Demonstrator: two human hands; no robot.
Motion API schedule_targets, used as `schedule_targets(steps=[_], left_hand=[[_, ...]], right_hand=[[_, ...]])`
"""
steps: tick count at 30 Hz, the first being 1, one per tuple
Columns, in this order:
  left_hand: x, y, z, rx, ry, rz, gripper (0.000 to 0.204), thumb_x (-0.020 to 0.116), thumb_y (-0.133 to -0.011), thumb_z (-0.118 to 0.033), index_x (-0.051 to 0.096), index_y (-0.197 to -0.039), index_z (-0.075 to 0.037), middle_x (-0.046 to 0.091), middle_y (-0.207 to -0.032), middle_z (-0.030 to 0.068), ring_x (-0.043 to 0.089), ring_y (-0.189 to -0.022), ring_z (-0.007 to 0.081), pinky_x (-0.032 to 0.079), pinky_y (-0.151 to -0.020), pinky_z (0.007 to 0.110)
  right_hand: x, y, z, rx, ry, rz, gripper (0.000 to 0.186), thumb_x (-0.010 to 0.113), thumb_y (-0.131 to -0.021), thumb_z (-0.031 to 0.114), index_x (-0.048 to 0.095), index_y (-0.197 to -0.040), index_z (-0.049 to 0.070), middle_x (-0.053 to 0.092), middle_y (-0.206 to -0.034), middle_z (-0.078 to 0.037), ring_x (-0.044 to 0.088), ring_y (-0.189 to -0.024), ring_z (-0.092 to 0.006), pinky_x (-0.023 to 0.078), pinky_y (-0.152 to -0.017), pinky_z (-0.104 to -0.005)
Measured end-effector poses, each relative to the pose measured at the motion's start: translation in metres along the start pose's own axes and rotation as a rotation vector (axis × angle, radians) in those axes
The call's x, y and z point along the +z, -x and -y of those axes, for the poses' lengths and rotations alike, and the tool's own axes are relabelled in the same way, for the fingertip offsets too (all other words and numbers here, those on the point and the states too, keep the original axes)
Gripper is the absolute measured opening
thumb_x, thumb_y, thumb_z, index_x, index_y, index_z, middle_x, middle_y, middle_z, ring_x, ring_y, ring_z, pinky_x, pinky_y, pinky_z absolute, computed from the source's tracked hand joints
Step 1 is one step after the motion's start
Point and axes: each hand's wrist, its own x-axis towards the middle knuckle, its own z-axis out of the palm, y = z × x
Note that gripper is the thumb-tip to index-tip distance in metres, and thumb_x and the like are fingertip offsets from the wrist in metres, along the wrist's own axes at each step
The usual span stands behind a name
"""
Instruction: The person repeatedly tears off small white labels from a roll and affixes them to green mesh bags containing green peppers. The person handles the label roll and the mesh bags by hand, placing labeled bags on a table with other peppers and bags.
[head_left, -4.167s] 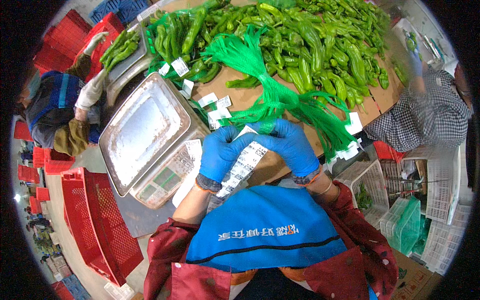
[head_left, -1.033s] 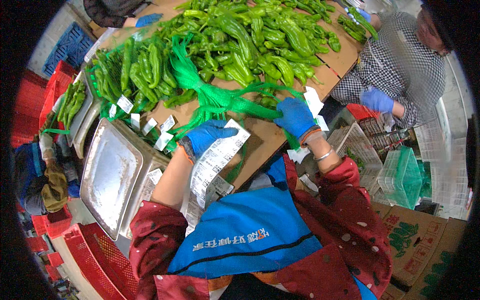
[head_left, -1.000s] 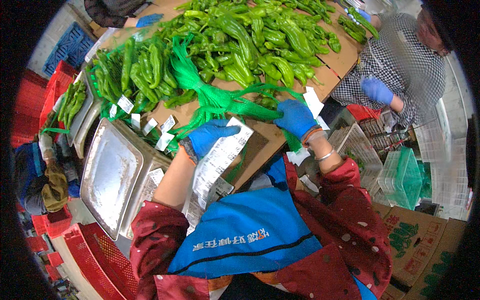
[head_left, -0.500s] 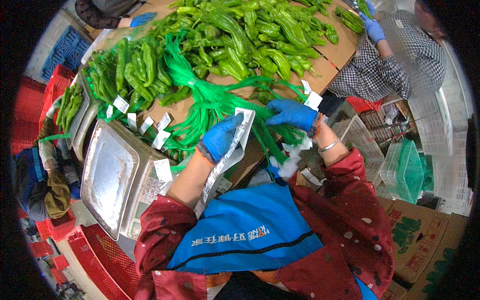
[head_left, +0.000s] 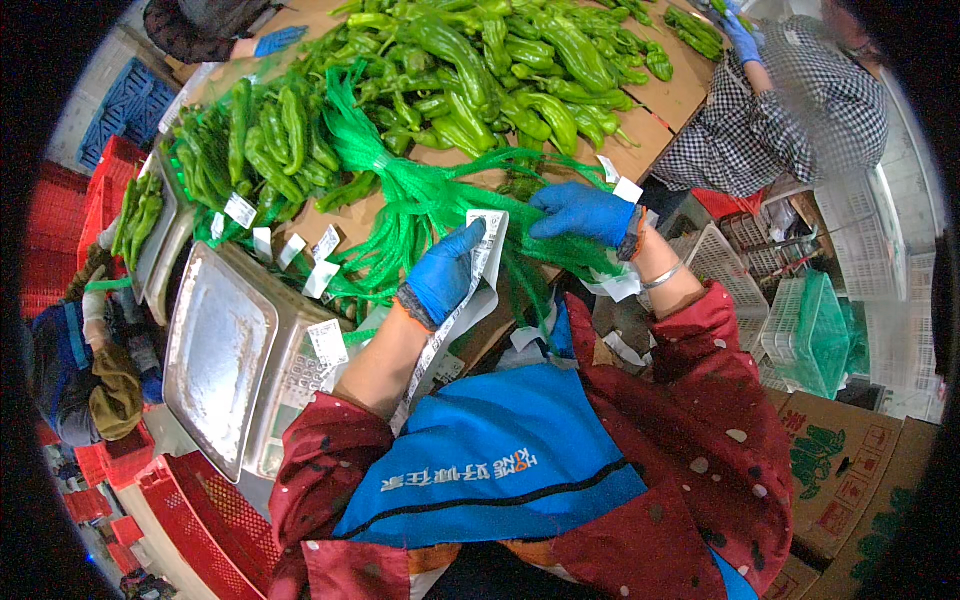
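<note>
My left hand [head_left: 445, 275], in a blue glove, pinches a long strip of white printed labels [head_left: 487, 262] that trails down along my forearm. Across from it, my right hand [head_left: 585, 215], also gloved in blue, has its fingers curled together over green mesh netting; what is between them I cannot make out. A bundle of green mesh net bags [head_left: 410, 190], gathered at one point, fans over the table edge under both hands. White tags [head_left: 322, 280] hang from several of the bags. Behind them lies a large heap of long green peppers [head_left: 470, 75].
A scale with a metal pan [head_left: 222, 350] stands at my left. Red crates [head_left: 205, 505] are on the floor there. White plastic baskets [head_left: 725, 275] and cardboard boxes [head_left: 845, 465] sit at my right. Two co-workers' gloved hands [head_left: 740, 40] [head_left: 280, 41] appear at the table's far side.
My right hand has shifted slightly up and turned. The netting and tags hanging below it have swung left. My left hand stays on the label strip, nearly still.
</note>
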Motion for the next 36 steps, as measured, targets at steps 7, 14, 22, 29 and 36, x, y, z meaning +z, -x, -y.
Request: schedule_targets(steps=[7,14,22,29,36], left_hand=[[0.005,0.004,0.001,0.205,-0.252,-0.003,0.033,0.055,-0.092,-0.026,0.057,-0.117,-0.005,0.063,-0.108,0.0084,0.06,-0.094,0.0194,0.047,-0.082,0.03],[-0.018,-0.006,0.002,-0.016,0.19,0.08,0.03,0.057,-0.091,-0.02,0.057,-0.118,-0.006,0.063,-0.11,0.0076,0.061,-0.097,0.0206,0.048,-0.085,0.032],[-0.02,0.003,-0.009,-0.008,0.211,0.112,0.031,0.058,-0.09,-0.02,0.057,-0.118,-0.007,0.063,-0.11,0.0051,0.06,-0.097,0.0188,0.048,-0.087,0.033],[-0.013,0.013,-0.019,0.083,0.18,0.1,0.034,0.059,-0.089,-0.018,0.054,-0.122,-0.009,0.061,-0.115,0.005,0.058,-0.103,0.0195,0.046,-0.091,0.035],[0.009,0.016,-0.025,0.045,0.05,0.029,0.035,0.061,-0.088,-0.018,0.054,-0.121,-0.009,0.062,-0.111,0.0037,0.059,-0.097,0.0171,0.048,-0.083,0.033]], right_hand=[[0.004,-0.007,0.002,0.08,0.233,-0.097,0.052,0.062,-0.078,0.048,0.059,-0.089,-0.002,0.059,-0.085,-0.019,0.057,-0.078,-0.0278,0.043,-0.069,-0.0385],[0.0,-0.002,0.014,0.014,0.131,-0.007,0.047,0.06,-0.083,0.045,0.06,-0.092,-0.001,0.06,-0.085,-0.016,0.056,-0.079,-0.0234,0.044,-0.073,-0.0362],[0.005,-0.015,0.005,-0.042,-0.248,0.002,0.033,0.058,-0.084,0.026,0.061,-0.106,0.001,0.066,-0.091,-0.009,0.061,-0.078,-0.0197,0.048,-0.073,-0.0322],[-0.008,-0.012,-0.01,-0.137,-0.056,-0.128,0.038,0.059,-0.084,0.032,0.061,-0.11,0.005,0.064,-0.09,-0.01,0.059,-0.071,-0.0178,0.047,-0.065,-0.0313],[-0.014,-0.013,0.015,0.027,0.181,-0.043,0.04,0.065,-0.077,0.032,0.061,-0.107,0.005,0.062,-0.075,-0.01,0.056,-0.059,-0.018,0.045,-0.054,-0.0311]])
